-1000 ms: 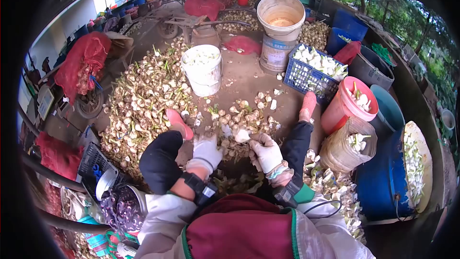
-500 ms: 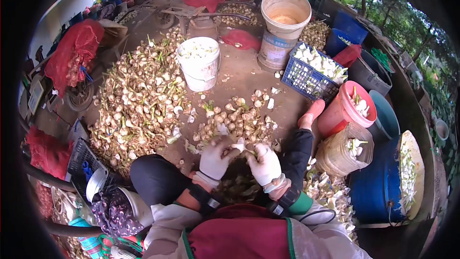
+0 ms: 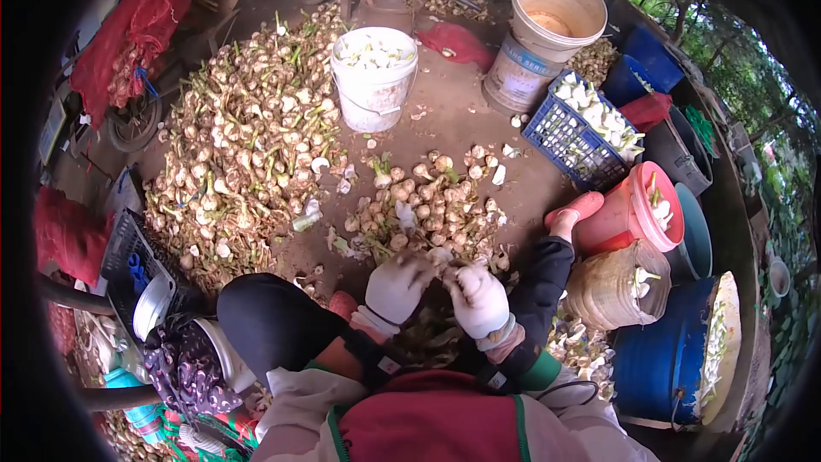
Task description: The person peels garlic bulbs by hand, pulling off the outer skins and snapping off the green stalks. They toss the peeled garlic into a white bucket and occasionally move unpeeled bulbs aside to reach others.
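Note:
Both my hands wear white gloves and meet in front of me over the ground. My left hand [image 3: 398,285] and my right hand [image 3: 480,298] are closed together on one bulb [image 3: 446,276], mostly hidden between the fingers. Just beyond them lies a small heap of unpeeled bulbs [image 3: 425,210]. A much larger pile of bulbs with green stalks [image 3: 244,141] spreads to the left. Peelings [image 3: 432,338] lie under my hands, between my knees.
A white bucket of peeled bulbs [image 3: 374,77] stands beyond the heaps. A blue crate [image 3: 580,133], a red bucket [image 3: 640,210], a woven basket [image 3: 617,284] and a blue barrel [image 3: 663,359] line the right. A black crate [image 3: 128,261] sits at left.
My hands have drawn closer together and closed over the bulb, whose white part showed earlier. The camera has tilted, shifting the scene upward and right.

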A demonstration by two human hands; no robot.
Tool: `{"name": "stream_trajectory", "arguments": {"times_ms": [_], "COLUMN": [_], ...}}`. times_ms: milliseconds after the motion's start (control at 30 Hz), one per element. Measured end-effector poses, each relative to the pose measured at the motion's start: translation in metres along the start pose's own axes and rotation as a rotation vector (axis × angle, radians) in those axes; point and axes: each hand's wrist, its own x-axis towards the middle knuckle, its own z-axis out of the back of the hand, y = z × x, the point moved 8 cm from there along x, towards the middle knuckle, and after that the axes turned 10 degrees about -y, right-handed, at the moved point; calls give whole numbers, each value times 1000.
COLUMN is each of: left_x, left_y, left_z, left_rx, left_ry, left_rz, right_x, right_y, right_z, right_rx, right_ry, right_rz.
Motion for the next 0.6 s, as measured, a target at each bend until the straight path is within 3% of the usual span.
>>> {"name": "stream_trajectory", "arguments": {"times_ms": [33, 67, 100, 167, 200, 267, 300, 367, 400, 433, 467, 500, 567, 600], "left_x": [-1, -6, -2, -8, 0, -3, -18, -21, -24, -31, -36, -34, -51, -65], "left_y": [15, 72, 97, 123, 107, 76, 83, 77, 88, 113, 132, 134, 162, 184], "left_z": [-4, -3, 9, 18, 11, -24, -39, -43, -45, -47, -47, -48, -42, -49], "left_rx": [-29, -218, -621, -700, -635, -550, -208, 124, 128, 66, 3, 5, -291, -252], "left_ry": [-16, -217, -398, -562, -414, -122, -9, 104, 101, 72, 43, 41, -211, -223], "left_rz": [80, 193, 528, 746, 636, 482, 264, 152, 164, 312, 457, 466, 974, 966], "right_x": [0, -4, -8, -17, -20, -27, -32, -41, -48, -58, -67, -55, -7, 19], "right_y": [-10, -29, -48, -64, -72, -77, -78, -80, -85, -96, -115, -119, -123, -133], "right_z": [-2, -6, -15, -25, -36, -54, -64, -82, -94, -106, -121, -124, -146, -162], "right_rx": [118, 263, 438, 820, 911, 933, 954, 934, 794, 657, 449, 448, 310, 341], "right_ry": [-46, -45, -80, -132, -160, -140, -121, -91, -26, 37, 176, 186, 433, 373], "right_rz": [-41, -257, -575, -978, -1029, -1086, -1138, -1183, -1168, -1149, -945, -948, -914, -838]}}
